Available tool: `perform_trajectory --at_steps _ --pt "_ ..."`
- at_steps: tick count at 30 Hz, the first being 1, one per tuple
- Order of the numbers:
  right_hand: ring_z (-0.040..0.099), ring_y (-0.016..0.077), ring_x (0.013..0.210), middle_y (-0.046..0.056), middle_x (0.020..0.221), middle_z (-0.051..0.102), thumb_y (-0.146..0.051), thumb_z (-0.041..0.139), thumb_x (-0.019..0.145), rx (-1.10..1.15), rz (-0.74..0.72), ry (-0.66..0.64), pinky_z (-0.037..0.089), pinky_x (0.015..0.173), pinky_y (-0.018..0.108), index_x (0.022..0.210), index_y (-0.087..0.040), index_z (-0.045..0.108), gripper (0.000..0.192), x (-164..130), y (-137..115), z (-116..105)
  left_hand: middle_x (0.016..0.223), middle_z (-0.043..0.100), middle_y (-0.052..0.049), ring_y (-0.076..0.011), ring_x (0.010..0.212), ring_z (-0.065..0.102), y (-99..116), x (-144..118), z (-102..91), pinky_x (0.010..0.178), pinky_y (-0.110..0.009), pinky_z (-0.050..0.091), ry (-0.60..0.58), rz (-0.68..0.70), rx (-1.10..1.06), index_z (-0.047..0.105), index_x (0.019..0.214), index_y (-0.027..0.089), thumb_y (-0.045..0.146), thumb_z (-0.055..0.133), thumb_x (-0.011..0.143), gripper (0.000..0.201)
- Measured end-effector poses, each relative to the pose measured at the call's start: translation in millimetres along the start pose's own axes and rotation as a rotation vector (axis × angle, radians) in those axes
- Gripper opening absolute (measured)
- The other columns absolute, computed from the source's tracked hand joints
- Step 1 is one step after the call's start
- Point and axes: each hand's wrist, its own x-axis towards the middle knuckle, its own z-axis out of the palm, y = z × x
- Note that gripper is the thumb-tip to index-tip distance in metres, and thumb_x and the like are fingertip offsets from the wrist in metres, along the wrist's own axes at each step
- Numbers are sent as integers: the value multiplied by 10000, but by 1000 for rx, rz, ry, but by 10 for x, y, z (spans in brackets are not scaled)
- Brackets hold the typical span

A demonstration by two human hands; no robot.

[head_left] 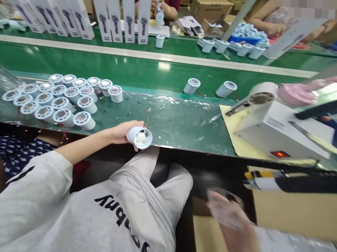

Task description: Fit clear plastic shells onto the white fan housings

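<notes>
While the shirt (118, 213) carries black lettering seen upside down, too partial to read, the left hand (123, 133) reaches forward with its forearm stretched over the lap, fingers wrapped around a white fan cylinder (139, 137) at the near edge of the green bench (180, 123). Blurred, the right hand (228, 215) hangs low beside a cardboard box (296, 213), and its grip cannot be told. More white cylinders (57, 99) cluster to the left. Boxes (115, 14) bearing a printed device picture stand beyond the belt.

Two loose fan cylinders (192, 86) on belt
</notes>
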Motion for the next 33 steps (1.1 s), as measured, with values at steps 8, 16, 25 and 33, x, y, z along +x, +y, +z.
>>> perform_trajectory --at_steps 8,16,25,33 --pt "623 332 1169 170 1331 589 -248 576 962 -934 -446 30 585 958 497 1399 -254 652 444 199 -191 843 679 561 7 -90 448 458 -275 492 974 302 -165 337 -519 -177 182 618 860 149 440 619 876 291" --pt "602 356 1143 179 1418 564 -159 658 861 -1021 -300 -143 607 893 495 1228 -223 741 381 214 -175 704 809 670 -9 -117 716 598 -234 539 1126 611 -192 441 -558 60 745 706 867 151 304 478 942 285" --pt "647 278 1133 113 1243 617 -373 715 878 -226 69 -151 567 967 450 785 -218 716 180 209 -81 699 987 673 -48 -199 925 631 -332 462 1093 885 -326 485 -213 509 731 761 1083 199 471 813 802 395" --pt "701 267 992 79 997 683 -439 830 763 159 264 134 604 806 396 547 -210 641 367 189 -142 666 1359 605 -153 -312 1264 592 -546 574 975 1078 -452 487 -457 610 654 741 1270 249 492 906 698 643"
